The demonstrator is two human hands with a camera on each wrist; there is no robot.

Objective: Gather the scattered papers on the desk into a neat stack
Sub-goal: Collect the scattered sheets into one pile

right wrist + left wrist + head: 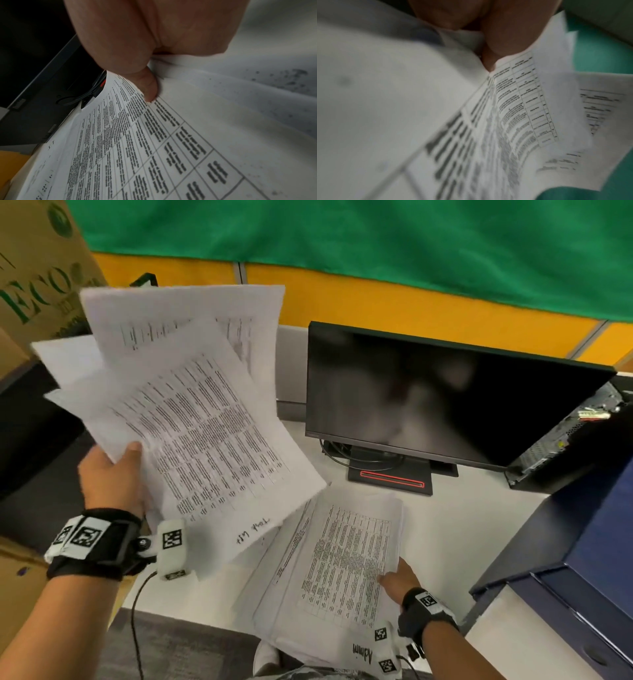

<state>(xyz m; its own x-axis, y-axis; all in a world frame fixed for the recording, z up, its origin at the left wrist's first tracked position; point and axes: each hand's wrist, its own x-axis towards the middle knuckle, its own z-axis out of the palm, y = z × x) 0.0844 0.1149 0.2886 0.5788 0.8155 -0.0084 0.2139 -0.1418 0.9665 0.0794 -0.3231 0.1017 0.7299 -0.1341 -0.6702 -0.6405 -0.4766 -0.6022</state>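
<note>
Midway through the tidy-up, a fanned sheaf of papers is raised at frame left, pinched by the left hand; a second pile lies on the white desk at lower centre, its edge gripped by the right hand. Merging and squaring remain. No containers hold papers.

Two hands, perhaps seven papers
</note>
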